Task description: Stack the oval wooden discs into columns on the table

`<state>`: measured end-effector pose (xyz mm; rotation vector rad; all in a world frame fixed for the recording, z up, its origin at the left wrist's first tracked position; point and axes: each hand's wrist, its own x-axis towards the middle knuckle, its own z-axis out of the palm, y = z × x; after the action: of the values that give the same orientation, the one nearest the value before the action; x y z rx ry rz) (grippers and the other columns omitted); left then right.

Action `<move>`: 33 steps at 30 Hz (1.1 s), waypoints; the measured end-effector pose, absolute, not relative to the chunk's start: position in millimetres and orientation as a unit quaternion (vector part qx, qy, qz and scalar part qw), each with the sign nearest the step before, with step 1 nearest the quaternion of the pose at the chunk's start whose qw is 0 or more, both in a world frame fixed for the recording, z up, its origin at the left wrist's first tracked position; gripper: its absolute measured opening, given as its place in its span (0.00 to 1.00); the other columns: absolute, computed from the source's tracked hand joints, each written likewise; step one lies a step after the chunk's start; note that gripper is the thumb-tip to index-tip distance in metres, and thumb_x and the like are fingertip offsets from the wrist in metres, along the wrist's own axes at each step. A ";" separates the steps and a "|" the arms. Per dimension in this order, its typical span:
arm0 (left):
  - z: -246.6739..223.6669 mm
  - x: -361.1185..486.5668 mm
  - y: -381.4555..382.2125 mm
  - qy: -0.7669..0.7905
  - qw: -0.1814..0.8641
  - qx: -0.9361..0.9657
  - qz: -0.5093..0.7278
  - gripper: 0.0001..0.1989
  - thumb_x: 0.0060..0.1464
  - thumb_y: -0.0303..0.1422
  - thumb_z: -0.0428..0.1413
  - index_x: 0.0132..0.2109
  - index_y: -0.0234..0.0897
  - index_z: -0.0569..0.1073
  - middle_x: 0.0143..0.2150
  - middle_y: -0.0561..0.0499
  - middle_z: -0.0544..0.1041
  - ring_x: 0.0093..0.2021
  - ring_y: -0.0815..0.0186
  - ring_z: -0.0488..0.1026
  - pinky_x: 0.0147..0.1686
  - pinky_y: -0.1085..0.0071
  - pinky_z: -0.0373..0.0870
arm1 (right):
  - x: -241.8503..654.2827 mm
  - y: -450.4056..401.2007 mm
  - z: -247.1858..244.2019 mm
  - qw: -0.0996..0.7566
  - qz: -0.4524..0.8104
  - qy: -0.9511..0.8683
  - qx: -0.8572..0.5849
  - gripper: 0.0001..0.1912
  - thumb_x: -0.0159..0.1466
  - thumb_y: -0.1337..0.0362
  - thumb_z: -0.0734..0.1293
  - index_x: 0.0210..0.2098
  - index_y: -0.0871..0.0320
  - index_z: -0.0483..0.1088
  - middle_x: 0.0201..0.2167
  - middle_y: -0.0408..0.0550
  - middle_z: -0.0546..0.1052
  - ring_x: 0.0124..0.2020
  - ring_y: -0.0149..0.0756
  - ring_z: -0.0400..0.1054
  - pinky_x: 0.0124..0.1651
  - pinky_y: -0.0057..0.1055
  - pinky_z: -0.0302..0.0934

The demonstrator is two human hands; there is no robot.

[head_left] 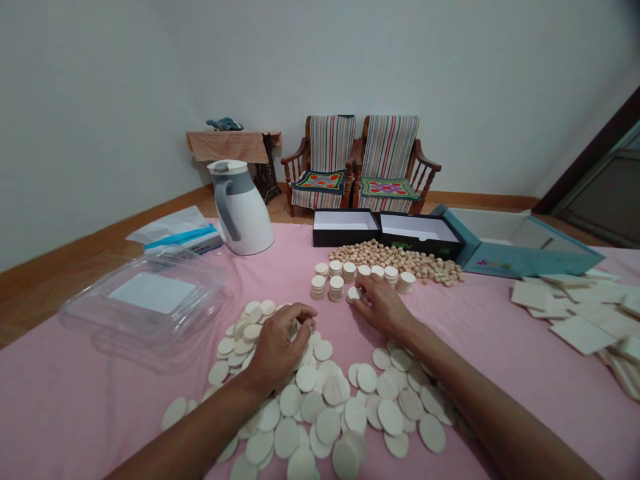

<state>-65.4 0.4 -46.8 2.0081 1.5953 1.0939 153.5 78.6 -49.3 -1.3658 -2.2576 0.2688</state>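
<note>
this light, stiff disc (353, 294) sits pinched by its edge in my right grip (383, 307); my curled left grip (277, 348) may hold something, i can't tell.

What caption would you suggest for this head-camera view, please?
Left hand over pale discs on a pink tablecloth, right hand touching a disc beside small stacks.

A pink cloth-covered surface (100, 393), perhaps a bed, carries loose cream discs (327, 427), short disc stacks (336, 287), a heap of small wooden pellets (395, 260), a clear plastic tub (150, 293), a white vacuum jug (243, 213), two open black box halves (345, 227), a teal box (520, 260) and scattered pale square tiles (583, 333)
</note>
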 end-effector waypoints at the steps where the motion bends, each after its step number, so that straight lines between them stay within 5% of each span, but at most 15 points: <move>1: -47.0 -65.3 0.4 0.564 0.177 0.709 0.386 0.08 0.53 0.29 0.52 0.38 0.38 0.74 0.32 0.51 0.77 0.33 0.66 0.74 0.36 0.71 0.68 | 154.0 79.3 -49.0 0.244 0.100 -0.825 -0.499 0.07 0.59 0.65 0.63 0.36 0.61 0.66 0.34 0.50 0.68 0.35 0.36 0.61 0.37 0.31 0.53; 14: -47.5 -64.3 2.7 0.550 0.122 0.739 0.370 0.08 0.53 0.29 0.51 0.38 0.38 0.74 0.34 0.51 0.78 0.35 0.65 0.74 0.38 0.68 0.68 | 192.6 53.5 -35.9 0.255 0.126 -0.821 -0.494 0.07 0.63 0.66 0.59 0.32 0.60 0.68 0.28 0.47 0.70 0.29 0.32 0.63 0.33 0.28 0.54; 21: -43.3 -58.2 2.4 0.534 0.083 0.786 0.300 0.08 0.53 0.28 0.52 0.37 0.39 0.75 0.34 0.51 0.79 0.35 0.63 0.74 0.39 0.67 0.66 | 183.5 -17.5 -31.1 0.232 0.176 -0.872 -0.394 0.13 0.62 0.60 0.63 0.45 0.59 0.68 0.40 0.53 0.71 0.43 0.41 0.63 0.45 0.36 0.58; 33: -39.7 -58.6 7.4 0.518 0.095 0.792 0.309 0.08 0.52 0.27 0.52 0.37 0.38 0.75 0.31 0.53 0.78 0.33 0.66 0.74 0.39 0.70 0.66 | 130.1 -63.2 -29.4 0.143 0.148 -0.930 -0.303 0.32 0.58 0.53 0.66 0.58 0.58 0.57 0.54 0.57 0.64 0.53 0.48 0.55 0.53 0.46 0.49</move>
<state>-58.6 7.4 -39.7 2.3472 1.5362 0.9150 130.1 -63.2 -29.4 -0.8743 -2.6825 0.4276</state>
